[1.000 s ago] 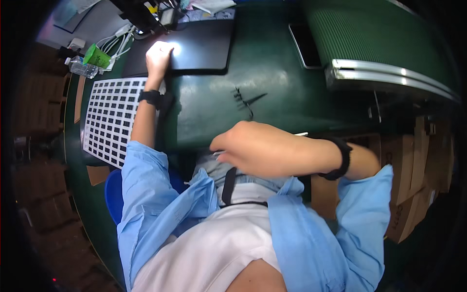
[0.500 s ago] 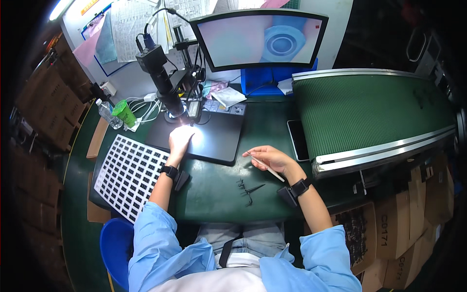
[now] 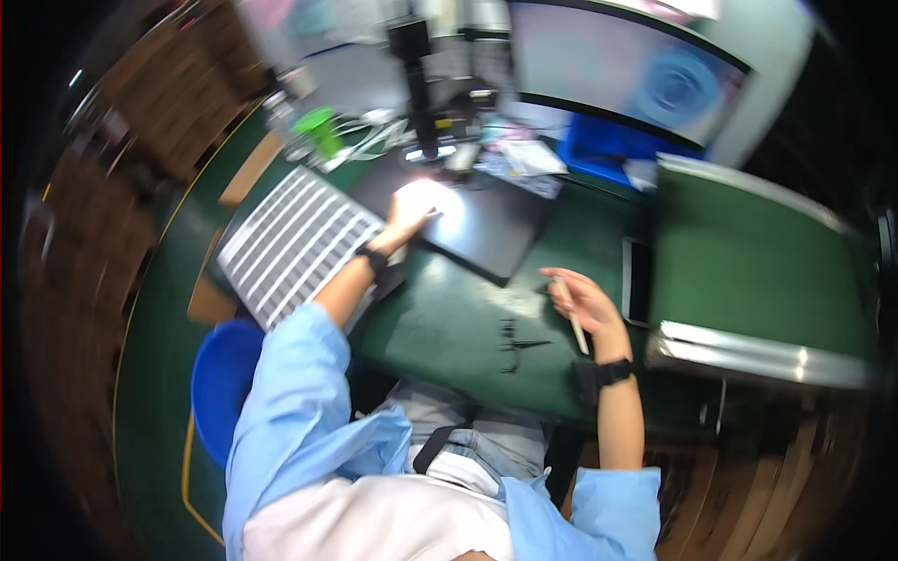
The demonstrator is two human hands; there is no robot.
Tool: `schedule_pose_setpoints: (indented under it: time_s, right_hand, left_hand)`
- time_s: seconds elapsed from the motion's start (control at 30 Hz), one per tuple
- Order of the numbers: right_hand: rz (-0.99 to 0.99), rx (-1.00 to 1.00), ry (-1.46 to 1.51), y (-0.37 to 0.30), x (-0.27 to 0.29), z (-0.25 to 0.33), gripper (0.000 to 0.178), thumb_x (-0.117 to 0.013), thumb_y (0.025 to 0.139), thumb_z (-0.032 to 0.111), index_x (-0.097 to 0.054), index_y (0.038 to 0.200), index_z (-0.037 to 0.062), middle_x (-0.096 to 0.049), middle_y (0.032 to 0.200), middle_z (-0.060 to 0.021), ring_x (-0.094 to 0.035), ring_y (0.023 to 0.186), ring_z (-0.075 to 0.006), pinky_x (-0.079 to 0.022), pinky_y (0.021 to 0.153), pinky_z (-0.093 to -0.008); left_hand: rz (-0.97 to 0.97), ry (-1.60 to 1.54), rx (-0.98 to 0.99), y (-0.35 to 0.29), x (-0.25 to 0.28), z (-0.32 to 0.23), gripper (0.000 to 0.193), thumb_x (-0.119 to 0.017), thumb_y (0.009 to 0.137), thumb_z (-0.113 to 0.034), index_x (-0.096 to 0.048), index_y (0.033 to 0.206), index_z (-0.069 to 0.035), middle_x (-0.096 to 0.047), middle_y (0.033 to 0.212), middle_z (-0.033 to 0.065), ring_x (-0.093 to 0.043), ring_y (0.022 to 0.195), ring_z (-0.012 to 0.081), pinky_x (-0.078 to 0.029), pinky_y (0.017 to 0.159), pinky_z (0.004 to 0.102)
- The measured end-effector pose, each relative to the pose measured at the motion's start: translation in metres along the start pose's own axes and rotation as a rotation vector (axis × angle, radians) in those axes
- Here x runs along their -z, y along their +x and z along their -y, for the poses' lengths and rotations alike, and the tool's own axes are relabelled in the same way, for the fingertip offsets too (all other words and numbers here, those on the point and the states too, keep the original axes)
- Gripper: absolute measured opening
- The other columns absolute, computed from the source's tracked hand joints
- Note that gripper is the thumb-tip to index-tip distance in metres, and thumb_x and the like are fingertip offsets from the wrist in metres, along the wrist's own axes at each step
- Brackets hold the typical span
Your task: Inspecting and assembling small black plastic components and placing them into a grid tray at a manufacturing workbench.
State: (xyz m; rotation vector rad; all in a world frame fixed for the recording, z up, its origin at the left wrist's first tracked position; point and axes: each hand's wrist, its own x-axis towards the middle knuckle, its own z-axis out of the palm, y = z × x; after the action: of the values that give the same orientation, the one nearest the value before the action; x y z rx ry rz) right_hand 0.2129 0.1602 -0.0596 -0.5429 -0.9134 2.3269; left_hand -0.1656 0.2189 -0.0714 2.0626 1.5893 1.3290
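Note:
My left hand [image 3: 412, 206] is under the lit microscope [image 3: 418, 89], over a dark flat board [image 3: 486, 229]. Its fingers look curled together, but glare and blur hide what they grip. A monitor [image 3: 627, 65] at the back displays a blue ringed round shape. My right hand [image 3: 585, 304] is closed around a thin pale stick-like tool [image 3: 572, 318], held above the green mat to the right of the board. Left of my left forearm lies a white tray [image 3: 245, 245] with rows of small black pieces. Several thin black parts [image 3: 524, 344] rest on the mat between my arms.
A green conveyor belt [image 3: 758, 262] with metal side rails occupies the right, with a phone [image 3: 636, 280] beside it. At the back left stand a green cup [image 3: 320, 131], a clear bottle [image 3: 281, 117] and white cables [image 3: 374, 131]. A blue bin [image 3: 224, 383] is below left.
The whole view has turned and blurred, so the bench appears shifted right and tilted. My left hand stays under the microscope light; my right hand still holds the pale tool, now more upright in the picture.

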Motion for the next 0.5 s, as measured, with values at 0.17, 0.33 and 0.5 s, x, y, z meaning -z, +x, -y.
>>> schedule_pose_setpoints:
  time_s: [0.17, 0.33, 0.5]
  right_hand:
    - [-0.096, 0.025, -0.015, -0.012, 0.004, -0.006, 0.031, -0.043, 0.093, 0.017, -0.047, 0.116, -0.0039, -0.053, 0.07, -0.0042, -0.042, 0.048, -0.0073, -0.033, 0.043, -0.0192]
    - [-0.135, 0.023, -0.038, -0.008, -0.005, -0.006, 0.03, -0.043, 0.094, 0.018, -0.048, 0.115, -0.003, -0.052, 0.067, -0.0031, -0.039, 0.045, -0.0062, -0.031, 0.042, -0.019]
    - [-0.16, 0.028, -0.048, -0.006, -0.012, -0.005, 0.032, -0.041, 0.094, 0.018, -0.044, 0.12, -0.002, -0.049, 0.065, -0.0022, -0.039, 0.045, -0.0051, -0.029, 0.04, -0.0181]
  left_hand:
    - [0.085, -0.511, 0.367, -0.011, 0.047, -0.037, 0.014, -0.063, 0.08, -0.01, -0.061, 0.086, 0.002, -0.06, 0.073, 0.0055, -0.059, 0.064, 0.0125, -0.05, 0.059, 0.0246]
    - [-0.021, -0.254, 0.467, -0.042, 0.156, -0.01, 0.02, -0.06, 0.081, -0.008, -0.064, 0.096, 0.004, -0.064, 0.08, 0.0074, -0.06, 0.069, 0.0116, -0.05, 0.067, 0.023]
    - [-0.289, 0.516, 0.422, -0.074, 0.264, 0.089, 0.022, -0.059, 0.071, -0.002, -0.066, 0.092, 0.001, -0.066, 0.075, 0.0155, -0.064, 0.068, 0.0212, -0.049, 0.064, 0.0303]
